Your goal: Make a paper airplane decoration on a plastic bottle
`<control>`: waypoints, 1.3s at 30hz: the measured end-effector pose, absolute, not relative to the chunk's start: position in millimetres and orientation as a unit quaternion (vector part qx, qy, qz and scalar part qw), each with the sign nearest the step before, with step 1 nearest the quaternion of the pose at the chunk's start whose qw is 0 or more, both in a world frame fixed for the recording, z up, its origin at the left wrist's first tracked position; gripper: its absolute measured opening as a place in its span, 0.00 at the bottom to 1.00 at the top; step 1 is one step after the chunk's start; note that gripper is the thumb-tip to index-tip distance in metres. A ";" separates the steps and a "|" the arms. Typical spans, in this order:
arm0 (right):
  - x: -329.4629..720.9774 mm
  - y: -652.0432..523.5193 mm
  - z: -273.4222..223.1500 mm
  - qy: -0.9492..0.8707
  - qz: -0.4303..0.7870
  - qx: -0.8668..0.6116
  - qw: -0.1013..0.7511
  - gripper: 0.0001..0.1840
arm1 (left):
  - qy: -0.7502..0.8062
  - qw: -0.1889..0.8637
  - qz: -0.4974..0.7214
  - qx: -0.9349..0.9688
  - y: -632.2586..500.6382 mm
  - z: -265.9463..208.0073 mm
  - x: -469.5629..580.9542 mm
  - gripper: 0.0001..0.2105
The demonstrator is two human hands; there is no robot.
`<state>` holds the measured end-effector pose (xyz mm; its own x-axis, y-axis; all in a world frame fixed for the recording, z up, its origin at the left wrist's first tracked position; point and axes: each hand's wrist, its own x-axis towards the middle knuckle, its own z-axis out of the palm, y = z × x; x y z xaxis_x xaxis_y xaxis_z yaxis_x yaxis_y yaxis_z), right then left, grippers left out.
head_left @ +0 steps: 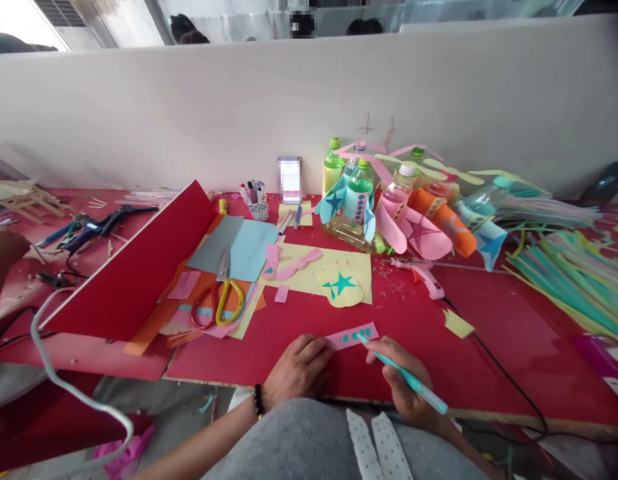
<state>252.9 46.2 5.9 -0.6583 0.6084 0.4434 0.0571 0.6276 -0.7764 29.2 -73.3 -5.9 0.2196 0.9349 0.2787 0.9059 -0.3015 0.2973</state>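
A narrow pink paper strip with a row of teal dots [351, 335] is laid on the red surface [289, 320], between the two hands. Its near end is covered by the fingers of the left hand [303, 365], which are kept close together and bent downward; whether the paper is pinched or only pressed cannot be told. A slim turquoise marker pen [419, 387] is pinched between thumb and fingers of the right hand [406, 381], its tip over the dots; contact cannot be made out.

For neat dots, the strip is best pinned firmly by the left hand, the pen kept steady, and each dot filled with small, light turns; wet ink should not be brushed by the right hand's fingers.

The wooden front edge [229, 385] is close below both hands, so elbow movement is best kept small. More room is given ahead of the right hand, up to the pale yellow cut-out with a green star [346, 287]. To its right, a small yellow paper scrap [459, 323] and a thin black cord [490, 357] are best avoided.
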 end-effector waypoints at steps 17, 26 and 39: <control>228.1 39.2 -2.5 -0.870 0.292 -0.220 0.330 0.05 | 0.589 0.024 0.206 0.781 -73.2 -15.8 30.8 0.19; 226.9 39.6 -7.7 -0.870 0.301 -0.219 0.323 0.08 | 0.586 0.014 0.221 0.779 -73.3 -16.7 30.8 0.17; 227.1 39.2 -3.7 -0.866 0.318 -0.227 0.311 0.05 | 0.587 0.018 0.222 0.778 -71.9 -14.0 31.4 0.17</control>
